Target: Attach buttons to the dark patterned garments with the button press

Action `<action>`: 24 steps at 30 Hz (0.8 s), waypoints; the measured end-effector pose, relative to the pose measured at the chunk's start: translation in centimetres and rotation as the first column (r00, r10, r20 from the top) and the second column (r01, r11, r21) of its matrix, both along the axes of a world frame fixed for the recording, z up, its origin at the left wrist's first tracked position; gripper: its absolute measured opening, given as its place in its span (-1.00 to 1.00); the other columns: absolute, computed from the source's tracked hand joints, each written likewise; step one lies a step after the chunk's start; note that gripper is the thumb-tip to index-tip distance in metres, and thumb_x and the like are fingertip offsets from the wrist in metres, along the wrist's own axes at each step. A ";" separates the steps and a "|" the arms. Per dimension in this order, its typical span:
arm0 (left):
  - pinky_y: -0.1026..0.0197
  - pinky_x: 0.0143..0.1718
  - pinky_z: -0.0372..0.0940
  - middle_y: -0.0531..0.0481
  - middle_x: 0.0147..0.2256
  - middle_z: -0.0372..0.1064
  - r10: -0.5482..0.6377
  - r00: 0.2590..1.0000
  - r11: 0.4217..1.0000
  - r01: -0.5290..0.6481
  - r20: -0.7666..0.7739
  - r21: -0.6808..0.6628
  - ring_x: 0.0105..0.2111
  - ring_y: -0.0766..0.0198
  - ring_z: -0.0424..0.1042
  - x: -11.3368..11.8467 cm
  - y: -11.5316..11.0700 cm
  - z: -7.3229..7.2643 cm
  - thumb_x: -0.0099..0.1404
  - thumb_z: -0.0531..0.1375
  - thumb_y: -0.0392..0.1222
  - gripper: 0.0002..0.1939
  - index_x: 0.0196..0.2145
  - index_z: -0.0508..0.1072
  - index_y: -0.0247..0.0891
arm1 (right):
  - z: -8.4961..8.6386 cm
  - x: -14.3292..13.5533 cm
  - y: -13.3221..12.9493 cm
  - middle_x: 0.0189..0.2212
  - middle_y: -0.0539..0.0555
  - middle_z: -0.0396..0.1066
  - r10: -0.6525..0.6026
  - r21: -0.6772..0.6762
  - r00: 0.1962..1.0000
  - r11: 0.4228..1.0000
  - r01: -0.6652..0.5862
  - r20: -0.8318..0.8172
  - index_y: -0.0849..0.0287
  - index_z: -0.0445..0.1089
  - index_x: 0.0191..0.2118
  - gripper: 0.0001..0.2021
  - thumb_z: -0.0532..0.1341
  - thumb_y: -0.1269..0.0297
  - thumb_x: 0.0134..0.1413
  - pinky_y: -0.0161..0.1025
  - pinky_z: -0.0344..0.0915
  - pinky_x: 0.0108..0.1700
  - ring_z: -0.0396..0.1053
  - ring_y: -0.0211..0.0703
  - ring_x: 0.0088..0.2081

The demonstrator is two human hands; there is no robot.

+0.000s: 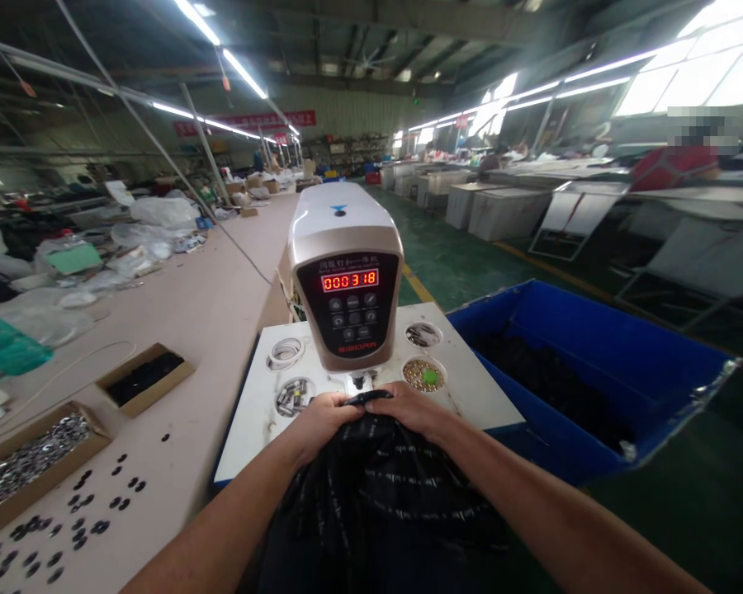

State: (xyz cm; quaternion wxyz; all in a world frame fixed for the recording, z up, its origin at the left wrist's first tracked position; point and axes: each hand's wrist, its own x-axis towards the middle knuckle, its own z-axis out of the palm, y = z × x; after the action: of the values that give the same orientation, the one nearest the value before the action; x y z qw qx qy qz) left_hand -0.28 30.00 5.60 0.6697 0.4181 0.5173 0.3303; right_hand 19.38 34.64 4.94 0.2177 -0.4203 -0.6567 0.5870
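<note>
Black fabric point(384, 478) is pinched by both hands' fingers point(402, 403); their tips are partly hidden.

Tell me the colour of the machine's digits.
The digits glow red, best seen in the head view.

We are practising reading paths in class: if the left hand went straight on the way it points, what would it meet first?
Probably the metal tip of the machine, just past the edge of the black cloth that the left hand grips; one view leaves the depth there unclear.
</note>
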 end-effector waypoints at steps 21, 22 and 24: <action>0.20 -0.39 0.27 -0.08 -0.48 0.54 0.046 0.990 0.998 -0.052 -0.134 -0.044 -0.46 0.16 0.47 -0.7 3.4 -0.9 -0.14 0.38 -0.09 -0.67 -0.41 0.53 -0.34 | 0.5 -1.3 2.9 -0.56 -0.06 0.38 -0.094 0.118 0.962 0.991 0.065 0.257 0.20 0.45 -0.51 -0.79 0.29 0.14 -0.09 -0.32 0.08 -0.46 0.32 -0.20 -0.45; 0.20 -0.38 0.27 -0.08 -0.48 0.54 0.044 0.989 0.998 -0.051 -0.140 -0.045 -0.45 0.14 0.48 -0.7 3.5 -1.0 -0.14 0.38 -0.09 -0.66 -0.41 0.54 -0.34 | 0.5 -1.3 2.9 -0.56 -0.07 0.38 -0.094 0.128 0.960 0.990 0.062 0.262 0.20 0.45 -0.51 -0.79 0.29 0.15 -0.08 -0.32 0.08 -0.46 0.31 -0.21 -0.45; 0.19 -0.38 0.28 -0.09 -0.47 0.55 0.040 0.988 0.998 -0.048 -0.147 -0.048 -0.44 0.13 0.49 -0.8 3.6 -1.0 -0.15 0.39 -0.09 -0.65 -0.40 0.54 -0.35 | 0.6 -1.4 2.9 -0.56 -0.07 0.37 -0.094 0.146 0.958 0.988 0.055 0.272 0.20 0.46 -0.51 -0.80 0.29 0.16 -0.08 -0.32 0.07 -0.45 0.31 -0.21 -0.45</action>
State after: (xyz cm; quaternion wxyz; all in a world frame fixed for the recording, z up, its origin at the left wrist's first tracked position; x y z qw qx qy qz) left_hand -1.09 33.55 4.61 0.6331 0.4123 0.5823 0.3003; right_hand 18.01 37.59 5.51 0.1736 -0.5072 -0.7030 0.4672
